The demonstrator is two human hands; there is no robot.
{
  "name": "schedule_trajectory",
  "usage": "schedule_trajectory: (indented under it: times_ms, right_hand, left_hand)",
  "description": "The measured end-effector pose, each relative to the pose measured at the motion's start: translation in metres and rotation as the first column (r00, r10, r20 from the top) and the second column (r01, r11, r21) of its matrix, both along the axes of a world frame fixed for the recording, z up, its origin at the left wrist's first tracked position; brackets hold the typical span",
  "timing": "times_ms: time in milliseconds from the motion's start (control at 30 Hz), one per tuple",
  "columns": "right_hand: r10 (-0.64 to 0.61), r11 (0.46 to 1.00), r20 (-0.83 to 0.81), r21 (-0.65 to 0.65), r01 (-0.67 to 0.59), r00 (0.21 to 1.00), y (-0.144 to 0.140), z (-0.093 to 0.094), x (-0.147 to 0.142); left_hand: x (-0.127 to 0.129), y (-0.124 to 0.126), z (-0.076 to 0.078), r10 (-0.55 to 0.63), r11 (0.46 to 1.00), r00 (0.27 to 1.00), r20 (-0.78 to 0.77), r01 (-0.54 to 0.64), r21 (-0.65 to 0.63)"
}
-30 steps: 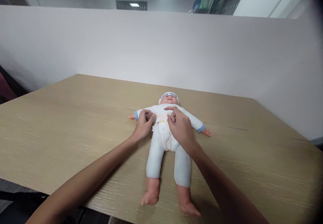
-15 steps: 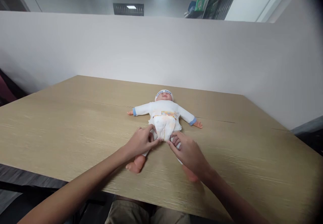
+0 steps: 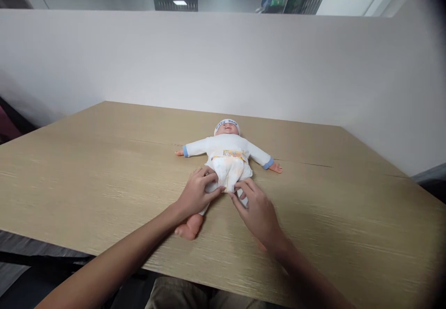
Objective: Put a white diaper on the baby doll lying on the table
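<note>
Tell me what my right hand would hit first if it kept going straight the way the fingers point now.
The right hand points up and left at the doll. Its fingers already touch the diaper at the crotch, so it would likely press into the diaper first, then the doll's belly.

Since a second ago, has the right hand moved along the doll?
Yes. The right hand went from the doll's chest down to the diaper's lower edge, toward the table's near edge.

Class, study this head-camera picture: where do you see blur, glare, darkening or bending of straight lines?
Head view: the right hand is slightly motion-blurred; the doll stays fairly sharp; ceiling lights glare and smear; the right edge and corners darken; the table edges and partition top bow slightly from wide-angle distortion.
</note>
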State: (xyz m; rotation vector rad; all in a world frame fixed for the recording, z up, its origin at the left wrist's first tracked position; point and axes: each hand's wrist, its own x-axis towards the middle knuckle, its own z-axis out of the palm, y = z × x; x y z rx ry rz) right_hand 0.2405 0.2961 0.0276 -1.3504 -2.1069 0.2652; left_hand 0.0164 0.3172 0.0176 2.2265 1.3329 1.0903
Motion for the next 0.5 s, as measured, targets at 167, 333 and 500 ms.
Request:
schedule_trajectory:
  times_ms: [167,333,500]
  right_hand:
    - [0.038,0.999,-0.051,0.007,-0.038,0.998,-0.0030,0.0016,-0.0013]
    - [0.043,0.999,-0.066,-0.026,-0.045,0.997,-0.0053,0.0013,-0.0026]
    - [0.055,0.998,-0.030,-0.016,-0.055,0.998,-0.0069,0.0006,-0.0023]
  left_hand:
    - [-0.0016,-0.0006,-0.0014,-0.035,0.999,0.997,0.063,0.037,-0.021]
    - [-0.0010,-0.0038,0.0004,-0.040,0.998,0.998,0.057,0.042,-0.036]
    - [-0.0001,-0.0038,0.0063,-0.069,0.995,0.997,0.038,0.072,-0.070]
